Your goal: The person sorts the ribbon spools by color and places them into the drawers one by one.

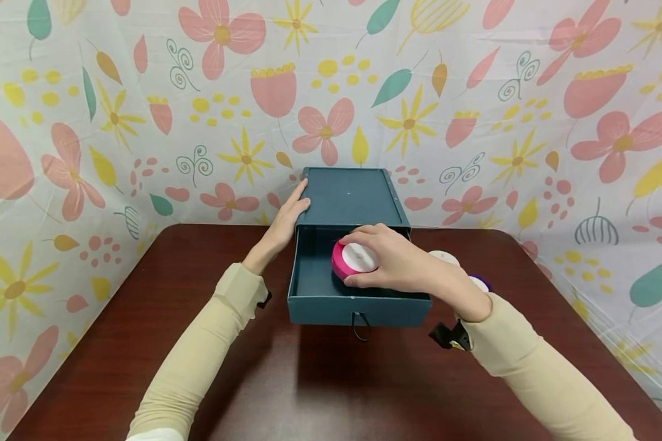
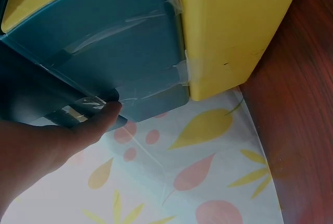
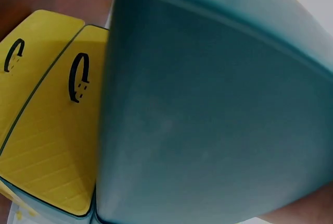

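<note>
In the head view a teal drawer with a dark loop pull stands slid out from its teal case. My right hand grips a roll of bright pink ribbon by its right side, thumb in front and fingers over the back. The roll, with its white round face up, is held within the drawer's walls. Along the case's left edge lies my left hand, fingers extended against it. The left wrist view shows the thumb of that hand at the teal case. The drawer's teal outside fills most of the right wrist view.
Yellow drawer fronts with black loops show below the teal drawer in the right wrist view. Right of the box, a white round piece and a purple-edged white roll are partly hidden by my right arm. A flowered cloth hangs behind the brown table.
</note>
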A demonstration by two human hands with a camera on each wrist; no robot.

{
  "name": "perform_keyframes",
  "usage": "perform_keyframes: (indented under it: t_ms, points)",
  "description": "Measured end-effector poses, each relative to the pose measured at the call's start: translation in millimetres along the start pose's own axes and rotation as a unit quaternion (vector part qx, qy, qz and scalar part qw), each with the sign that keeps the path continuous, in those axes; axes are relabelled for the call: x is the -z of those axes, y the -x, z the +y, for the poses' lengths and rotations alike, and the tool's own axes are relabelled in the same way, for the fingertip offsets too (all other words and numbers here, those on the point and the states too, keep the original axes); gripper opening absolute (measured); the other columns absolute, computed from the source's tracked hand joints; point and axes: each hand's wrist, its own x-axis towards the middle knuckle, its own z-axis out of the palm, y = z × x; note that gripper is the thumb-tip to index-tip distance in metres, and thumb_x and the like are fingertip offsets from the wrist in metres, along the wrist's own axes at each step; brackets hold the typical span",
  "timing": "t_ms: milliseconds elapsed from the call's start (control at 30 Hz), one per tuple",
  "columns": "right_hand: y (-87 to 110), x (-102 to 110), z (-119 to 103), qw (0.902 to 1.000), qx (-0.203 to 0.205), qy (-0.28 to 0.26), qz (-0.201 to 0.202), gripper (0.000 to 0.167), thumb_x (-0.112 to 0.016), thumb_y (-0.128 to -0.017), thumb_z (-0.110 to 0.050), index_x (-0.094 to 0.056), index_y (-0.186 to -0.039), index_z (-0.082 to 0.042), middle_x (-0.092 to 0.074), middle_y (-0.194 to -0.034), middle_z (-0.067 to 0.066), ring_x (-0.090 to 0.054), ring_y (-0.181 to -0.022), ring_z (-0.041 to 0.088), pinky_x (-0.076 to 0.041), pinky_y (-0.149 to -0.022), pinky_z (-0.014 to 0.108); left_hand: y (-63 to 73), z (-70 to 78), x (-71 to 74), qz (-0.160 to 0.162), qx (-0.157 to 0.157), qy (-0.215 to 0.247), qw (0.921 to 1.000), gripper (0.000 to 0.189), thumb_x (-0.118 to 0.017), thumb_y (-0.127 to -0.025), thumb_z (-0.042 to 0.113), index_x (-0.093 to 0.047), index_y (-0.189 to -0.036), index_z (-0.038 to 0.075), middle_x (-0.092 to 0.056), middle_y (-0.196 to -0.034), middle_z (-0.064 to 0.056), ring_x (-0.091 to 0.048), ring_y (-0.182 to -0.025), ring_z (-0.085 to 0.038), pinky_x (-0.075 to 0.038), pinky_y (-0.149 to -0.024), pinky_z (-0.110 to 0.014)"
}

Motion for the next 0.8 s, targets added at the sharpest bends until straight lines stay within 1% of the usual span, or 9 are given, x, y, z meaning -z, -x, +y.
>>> perform_keyframes:
  t_ms: [100,233,367,467,533,600,633,733,800]
  points:
    - [-1.4,-2,0,1.0,0.0,0.008,-0.004,0.063,-0.078,-0.077,-0.038,-0.059,-0.132,-0.014,-0.058,-0.13,0.007,-0.05,-0.112,0.024,-0.055,-0.076,0.031,1.3,2.1,-1.0,-0.001,-0.002,-0.002,1.0,0.058,-0.029,-0.104,0.023,-0.009,-0.157,0.009,-0.005,-0.164,-0.006,-0.006,-0.152,-0.024,-0.01,-0.123,-0.045]
    - [-2.1,-4,1,0.9999,0.005,0.011,0.0,0.061,-0.077,-0.079,-0.038,-0.059,-0.131,-0.012,-0.058,-0.131,0.009,-0.051,-0.113,0.027,-0.055,-0.077,0.033,0.5,1.1,-1.6,-0.003,-0.003,0.001,1.0,0.058,-0.029,-0.104,0.024,-0.009,-0.157,0.01,-0.005,-0.164,-0.006,-0.006,-0.152,-0.023,-0.01,-0.123,-0.045]
    - [-2.0,-5,3,1.0,0.006,0.001,0.003,0.059,-0.076,-0.081,-0.036,-0.059,-0.131,-0.009,-0.056,-0.136,0.015,-0.051,-0.122,0.032,-0.055,-0.086,0.039,-1.4,-1.7,-0.5,-0.002,0.002,0.003,1.0,0.058,-0.029,-0.104,0.024,-0.009,-0.157,0.01,-0.005,-0.164,-0.005,-0.005,-0.152,-0.022,-0.01,-0.123,-0.046]
    - [0.7,-4,3,0.9999,0.006,-0.002,0.015,0.053,-0.074,-0.084,-0.03,-0.06,-0.129,-0.006,-0.054,-0.139,0.017,-0.05,-0.127,0.033,-0.053,-0.094,0.044,-7.0,-12.1,0.6,0.001,0.002,0.008,1.0,0.058,-0.03,-0.104,0.026,-0.009,-0.157,0.013,-0.005,-0.165,-0.003,-0.004,-0.152,-0.02,-0.009,-0.123,-0.045]
    - [4.3,-2,2,0.9992,0.013,0.001,0.038,0.047,-0.073,-0.085,-0.026,-0.062,-0.126,-0.006,-0.057,-0.136,0.016,-0.052,-0.126,0.032,-0.051,-0.097,0.046,-11.0,-20.3,1.1,0.004,-0.001,0.009,1.0,0.058,-0.03,-0.104,0.028,-0.01,-0.157,0.016,-0.005,-0.164,-0.001,-0.003,-0.152,-0.018,-0.008,-0.123,-0.045]
    - [10.3,1,0,0.9969,0.027,0.002,0.074,0.04,-0.072,-0.086,-0.022,-0.065,-0.122,-0.006,-0.061,-0.132,0.015,-0.056,-0.121,0.029,-0.051,-0.095,0.045,-15.2,-29.2,1.0,0.008,-0.005,0.007,0.9999,0.058,-0.031,-0.104,0.032,-0.01,-0.157,0.019,-0.005,-0.164,0.002,-0.004,-0.152,-0.016,-0.008,-0.123,-0.044]
    - [13.9,2,-1,0.9949,0.037,0.001,0.094,0.037,-0.073,-0.086,-0.02,-0.066,-0.12,-0.006,-0.063,-0.129,0.013,-0.057,-0.118,0.028,-0.052,-0.094,0.044,-16.0,-31.4,0.8,0.009,-0.007,0.004,0.9999,0.058,-0.03,-0.104,0.034,-0.01,-0.157,0.02,-0.006,-0.164,0.003,-0.004,-0.152,-0.015,-0.008,-0.123,-0.044]
    - [26.9,6,-11,0.9853,0.078,-0.005,0.152,0.031,-0.074,-0.084,-0.016,-0.068,-0.114,-0.008,-0.068,-0.115,0.007,-0.061,-0.104,0.019,-0.056,-0.085,0.038,-17.4,-34.6,0.1,0.012,-0.013,0.0,0.9998,0.059,-0.03,-0.103,0.037,-0.011,-0.157,0.022,-0.006,-0.164,0.005,-0.004,-0.152,-0.014,-0.008,-0.123,-0.044]
    - [36.9,7,-20,0.9773,0.111,-0.016,0.18,0.029,-0.076,-0.082,-0.014,-0.069,-0.11,-0.011,-0.068,-0.107,0.002,-0.059,-0.096,0.012,-0.056,-0.078,0.031,-17.6,-34.7,-0.4,0.013,-0.014,-0.002,0.9998,0.059,-0.03,-0.103,0.038,-0.011,-0.157,0.022,-0.006,-0.164,0.006,-0.004,-0.151,-0.013,-0.008,-0.123,-0.044]
